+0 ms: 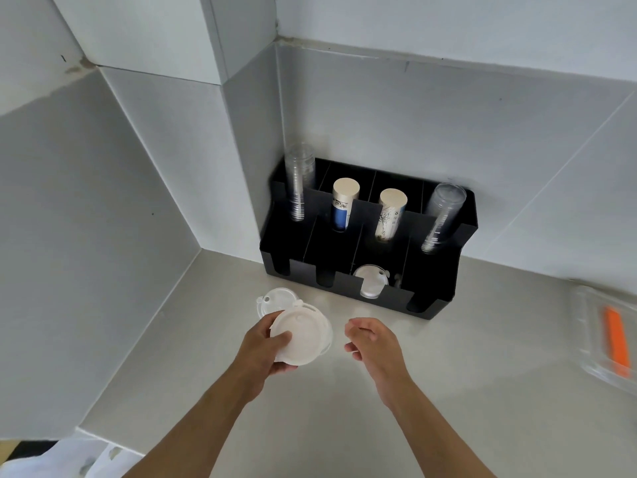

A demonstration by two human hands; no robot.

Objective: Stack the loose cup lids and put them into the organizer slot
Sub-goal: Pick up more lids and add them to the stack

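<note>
Head-view coverage is showing a pale countertop (344, 426) set into a corner of grey wall panels. At 12 o'clock from the hands, a black organizer (441, 270) is sitting against the back wall, divided into rear and front rows of compartments. Its rear row is holding, from 10 o'clock across to 2 o'clock, a stack of clear cups (300, 181), a blue-printed paper cup stack (344, 205), a white-printed paper cup stack (391, 215) and a second clear cup stack (443, 219), all leaning toward the viewer. One front slot, the third from the left, is already containing stored lids (370, 281), visible through its cutout. The left hand (265, 346) is gripping a white lid (303, 336) with the thumb lying across its top face and the fingers curled beneath its near edge; the lid is being held tilted above the counter. A loose lid (275, 300) is lying just beyond it at 11 o'clock, partly covered by the held lid; whether the two are touching cannot be determined. The right hand (370, 343) is hovering at 3 o'clock from the held lid, fingers loosely curled and half open, holding nothing. At the far 3 o'clock edge, a clear plastic container (599, 332) is resting on the counter with an orange item (617, 339) inside.
</note>
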